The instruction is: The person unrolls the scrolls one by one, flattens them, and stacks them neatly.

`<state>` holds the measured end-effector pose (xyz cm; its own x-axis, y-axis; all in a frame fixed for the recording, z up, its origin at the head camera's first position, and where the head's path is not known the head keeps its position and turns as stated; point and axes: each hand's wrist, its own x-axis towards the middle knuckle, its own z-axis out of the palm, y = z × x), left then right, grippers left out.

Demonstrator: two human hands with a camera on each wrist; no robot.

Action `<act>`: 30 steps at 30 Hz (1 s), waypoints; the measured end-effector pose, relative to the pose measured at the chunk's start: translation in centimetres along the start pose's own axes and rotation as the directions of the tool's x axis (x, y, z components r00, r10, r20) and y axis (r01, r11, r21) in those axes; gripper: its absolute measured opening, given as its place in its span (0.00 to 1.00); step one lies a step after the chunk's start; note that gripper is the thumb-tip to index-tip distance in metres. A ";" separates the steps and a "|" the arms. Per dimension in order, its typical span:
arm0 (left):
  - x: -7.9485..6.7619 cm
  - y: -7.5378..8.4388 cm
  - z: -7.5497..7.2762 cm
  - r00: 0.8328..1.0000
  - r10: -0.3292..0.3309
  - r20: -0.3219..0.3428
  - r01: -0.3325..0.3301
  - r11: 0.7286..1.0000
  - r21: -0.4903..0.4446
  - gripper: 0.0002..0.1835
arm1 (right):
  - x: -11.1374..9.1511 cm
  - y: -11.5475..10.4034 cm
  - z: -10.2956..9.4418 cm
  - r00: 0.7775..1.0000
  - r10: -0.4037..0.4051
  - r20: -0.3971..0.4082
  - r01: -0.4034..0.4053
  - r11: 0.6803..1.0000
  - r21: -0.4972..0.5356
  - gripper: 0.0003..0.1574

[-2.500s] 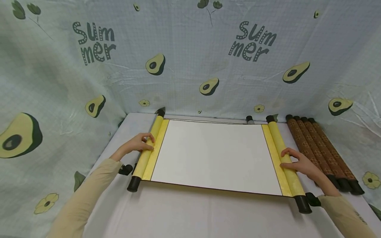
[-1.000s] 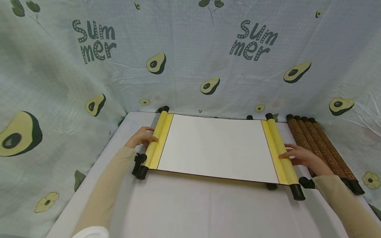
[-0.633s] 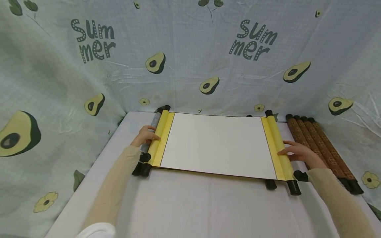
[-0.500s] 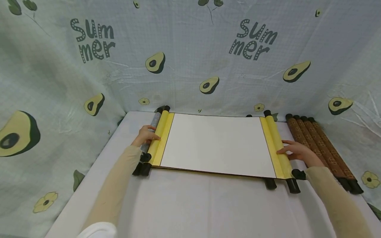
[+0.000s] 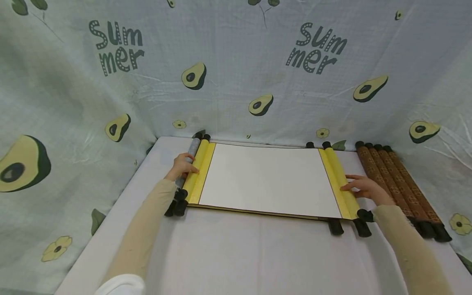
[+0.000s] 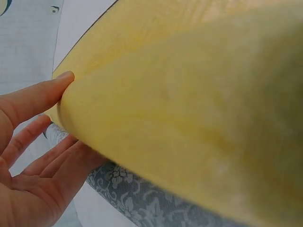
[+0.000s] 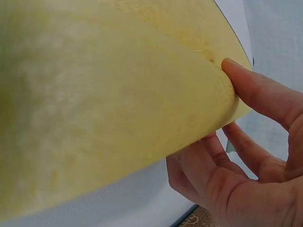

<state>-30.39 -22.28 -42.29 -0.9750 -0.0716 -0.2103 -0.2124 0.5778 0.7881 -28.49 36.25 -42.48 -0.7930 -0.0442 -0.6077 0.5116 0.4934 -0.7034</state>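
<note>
A yellow-bordered hanging scroll [image 5: 265,180] with a blank white sheet lies spread between two rollers with black end knobs. My left hand [image 5: 180,166] grips its left yellow roller [image 5: 200,155], thumb on top and fingers curled beneath. On the opposite side, my right hand [image 5: 370,190] grips the right yellow roller [image 5: 339,168] with the thumb above and fingers underneath. In the left wrist view, a grey floral-patterned scroll [image 6: 142,198] runs alongside and below the left roller. Black end knobs [image 5: 335,226] stick out from under the yellow scroll near its right side; most of what lies underneath is hidden.
Several brown patterned rolled scrolls [image 5: 400,184] lie side by side at the right, close to my right hand. A white cloth covers the table [image 5: 254,254]. Behind it hangs a curtain [image 5: 228,61] printed with avocados, flowers and lettering.
Both hands have carried the yellow scroll away from me, bringing its rollers slightly closer together. The left roller now lies along the grey one. Lately the right roller has shifted left and lower.
</note>
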 end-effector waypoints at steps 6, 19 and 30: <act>0.4 -0.1 0.2 0.999 0.041 0.011 -0.042 0.994 0.100 0.28 | 0.1 0.3 0.2 1.000 -0.008 -0.010 0.008 1.000 -0.013 0.58; -0.3 -0.1 0.6 0.991 0.133 -0.019 -0.123 0.955 0.268 0.26 | 0.4 0.7 0.6 0.998 -0.046 -0.052 0.039 0.993 -0.115 0.57; -0.9 0.4 1.5 0.936 0.339 0.095 -0.308 0.657 0.688 0.17 | 0.1 0.9 1.1 0.979 -0.191 -0.074 0.144 0.898 -0.416 0.57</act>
<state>-29.51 -20.78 -42.68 -0.9784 0.2060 0.0159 0.2054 0.9611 0.1846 -27.75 35.78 -43.61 -0.8982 -0.0734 -0.4333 0.2075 0.7983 -0.5654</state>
